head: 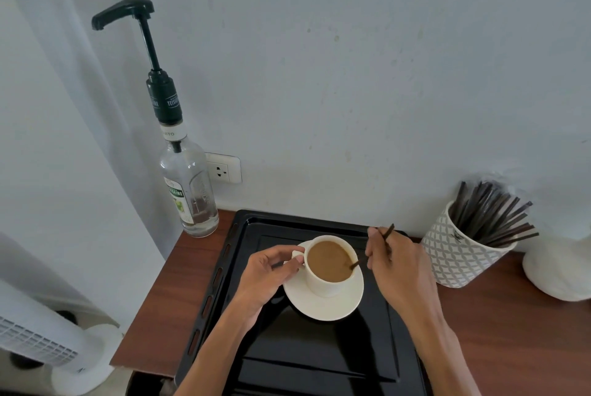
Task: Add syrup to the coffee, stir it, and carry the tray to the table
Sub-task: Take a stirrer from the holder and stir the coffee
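Note:
A white cup of milky coffee point(329, 261) stands on a white saucer point(323, 307) in the far half of a black tray point(307, 360). My left hand point(265, 277) pinches the cup's handle. My right hand point(393, 261) holds a thin dark stirrer stick point(387, 234) whose lower end dips into the coffee at the cup's right side. A clear syrup bottle point(188, 191) with a tall black pump stands upright on the wooden counter, left of the tray by the wall.
A patterned white pot point(457, 258) full of dark stirrer sticks stands right of the tray. A white rounded object point(563, 271) sits at the far right. A wall socket point(224, 168) is behind the bottle. A white fan point(41, 338) stands below left, off the counter's edge.

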A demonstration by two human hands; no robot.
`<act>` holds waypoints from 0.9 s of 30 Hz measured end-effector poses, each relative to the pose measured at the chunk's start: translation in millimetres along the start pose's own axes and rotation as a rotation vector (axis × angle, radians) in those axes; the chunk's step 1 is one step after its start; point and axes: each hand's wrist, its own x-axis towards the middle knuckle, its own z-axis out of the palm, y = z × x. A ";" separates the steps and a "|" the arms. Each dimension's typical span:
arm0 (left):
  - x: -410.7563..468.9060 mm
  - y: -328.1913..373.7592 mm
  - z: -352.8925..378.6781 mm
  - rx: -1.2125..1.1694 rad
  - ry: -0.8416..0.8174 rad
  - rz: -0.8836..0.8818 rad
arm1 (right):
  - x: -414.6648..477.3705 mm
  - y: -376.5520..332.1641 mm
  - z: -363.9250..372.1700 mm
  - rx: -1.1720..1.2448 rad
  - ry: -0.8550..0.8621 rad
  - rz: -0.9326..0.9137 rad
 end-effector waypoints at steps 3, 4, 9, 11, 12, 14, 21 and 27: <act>-1.2 -1.2 0.7 -0.003 0.009 0.007 | -6.3 -3.9 8.7 0.124 -0.133 0.002; -1.5 -1.7 1.1 -0.002 0.011 0.013 | -6.4 -6.5 14.7 0.158 -0.152 -0.015; -5.3 0.7 3.6 0.024 0.034 0.024 | 3.8 -5.0 13.0 0.030 -0.032 -0.037; -6.4 1.0 4.1 0.021 0.046 0.032 | 2.2 1.3 4.4 0.019 -0.016 -0.017; -7.0 1.1 4.6 0.022 0.051 0.035 | 0.1 1.5 2.6 0.038 -0.038 -0.018; -8.2 1.7 5.9 0.031 0.063 0.039 | -6.2 -2.3 3.9 0.058 -0.111 -0.048; -5.5 7.5 3.0 0.132 0.136 0.067 | -17.2 -19.5 -21.6 0.114 0.065 -0.227; -6.3 11.1 -2.1 0.231 0.148 0.096 | -28.4 -13.1 -21.7 0.156 0.110 -0.164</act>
